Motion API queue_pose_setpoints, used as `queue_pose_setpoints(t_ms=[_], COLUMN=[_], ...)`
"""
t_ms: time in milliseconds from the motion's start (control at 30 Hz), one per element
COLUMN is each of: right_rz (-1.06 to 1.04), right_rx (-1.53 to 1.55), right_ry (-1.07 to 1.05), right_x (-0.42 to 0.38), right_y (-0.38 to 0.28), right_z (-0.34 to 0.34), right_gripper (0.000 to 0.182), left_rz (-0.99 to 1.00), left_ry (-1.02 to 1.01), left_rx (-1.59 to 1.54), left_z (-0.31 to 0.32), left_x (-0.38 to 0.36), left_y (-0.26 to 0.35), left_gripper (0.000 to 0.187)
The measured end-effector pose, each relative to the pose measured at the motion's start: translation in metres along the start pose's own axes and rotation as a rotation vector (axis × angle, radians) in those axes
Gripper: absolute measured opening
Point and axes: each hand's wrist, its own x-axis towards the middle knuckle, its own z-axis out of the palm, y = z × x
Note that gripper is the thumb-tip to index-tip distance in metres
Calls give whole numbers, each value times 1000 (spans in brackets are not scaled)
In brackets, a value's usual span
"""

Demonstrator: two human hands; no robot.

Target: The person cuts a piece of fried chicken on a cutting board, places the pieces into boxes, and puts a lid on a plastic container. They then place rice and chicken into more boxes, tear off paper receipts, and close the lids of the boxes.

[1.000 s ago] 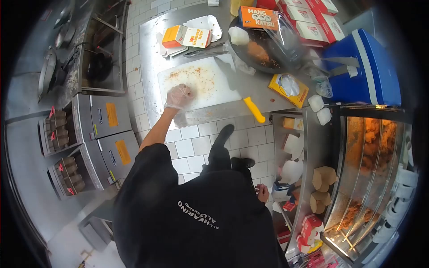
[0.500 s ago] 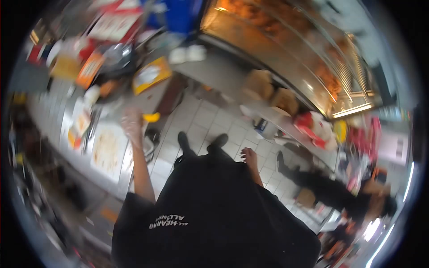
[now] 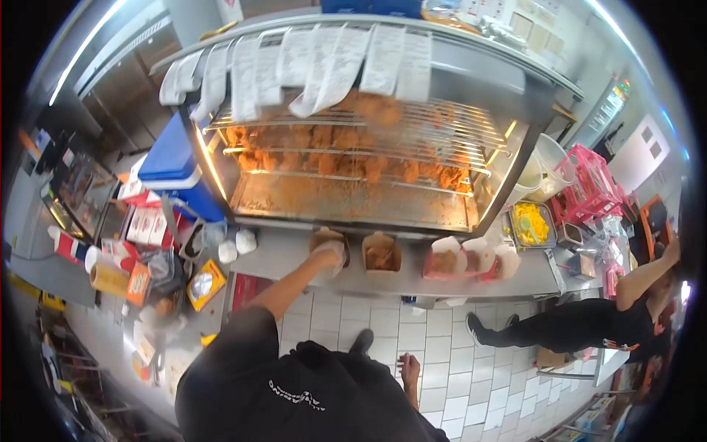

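Note:
My left hand (image 3: 329, 255), in a clear plastic glove, reaches across the counter to a brown cardboard food box (image 3: 322, 239). It covers part of the box opening; its fingertips are hidden and blurred. Beside that box stands a second open brown box (image 3: 381, 253) with brown food inside. Further right are several red-and-white cartons (image 3: 445, 259) with food in them. My right hand (image 3: 409, 368) hangs low by my body above the tiled floor, bare, with nothing in it and its fingers loosely apart.
Behind the boxes is a lit warming cabinet (image 3: 353, 195) with fried pieces on racks and paper receipts (image 3: 324, 62) along its top. A tray of yellow food (image 3: 532, 224) stands right. A co-worker (image 3: 589, 324) is at the far right. A cluttered side counter (image 3: 188, 365) lies left.
My view has swung up towards the cabinet. My left hand has gone from above the left side counter to the brown box. My right hand still hangs low.

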Motion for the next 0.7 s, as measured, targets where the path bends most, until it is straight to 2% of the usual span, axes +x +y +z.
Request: queue_pose_setpoints(t_ms=[67, 100, 133, 167, 233, 267, 300, 367, 433, 500, 533, 567, 667, 700], right_rz=[-70, -109, -159, -166, -352, -404, -456, -918, -1020, -443, -573, -697, -495, -503], right_rx=[-50, -63, -33, -13, -221, -142, -64, -365, -322, -2, -52, -117, -88, -73], right_ry=[25, 27, 40, 53, -74, -92, -107, 139, 248, -196, -134, -70, -61, 1], right_x=[3, 6, 7, 15, 34, 36, 43, 90, 126, 151, 161, 164, 132, 109], right_y=[1, -5, -27, -47, -93, -132, -171, -189, -209, -205, -200, -195, -209, -226], right_z=[-6, -7, -3, 3, 16, 28, 41, 72, 96, 103, 107, 110, 88, 78], right_gripper=[35, 34, 34, 34, 30, 29, 38, 63, 72, 71, 69, 67, 65, 51], left_rz=[119, 13, -94, -88, -70, -35, 0, 36, 80, 58, 122, 125, 178, 177], left_ry=[31, 6, -16, -29, -43, -37, -32, -79, -133, -51, -96, -47, -2, 34], left_rx=[-214, -236, -256, -255, -233, -183, -134, -128, -105, -102, -59, -129, -232, -272], left_z=[11, 16, 22, 23, 10, 0, -9, -18, -21, -4, -3, -6, -9, -9], left_x=[-13, -9, -5, -7, -13, -17, -17, -14, -2, 15, 14, 12, 7, 9], left_y=[0, 1, 3, 4, 7, 13, 19, 36, 45, 48, 52, 53, 50, 47], left_gripper=[21, 22, 23, 22, 21, 21, 21, 22, 22, 24, 24, 25, 27, 27])
